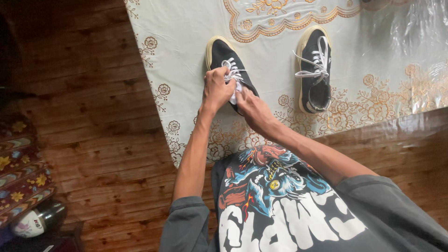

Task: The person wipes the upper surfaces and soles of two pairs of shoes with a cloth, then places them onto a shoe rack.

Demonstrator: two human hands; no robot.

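Note:
Two black canvas sneakers with white laces and cream soles lie on a pale floral cloth [186, 42]. My left hand [216, 88] and my right hand [252, 109] are both on the left sneaker [221, 53], fingers closed around its white laces near the tongue. The hands hide the shoe's opening and heel. The right sneaker [316, 70] lies apart, untouched, with its laces loosely tied and one end trailing to the left.
The cloth has gold flower borders and shiny plastic covering at its right side [420, 42]. Dark wooden floorboards [93, 116] surround it. A patterned rug [21, 172] and a round metal pot [39, 219] sit at the lower left.

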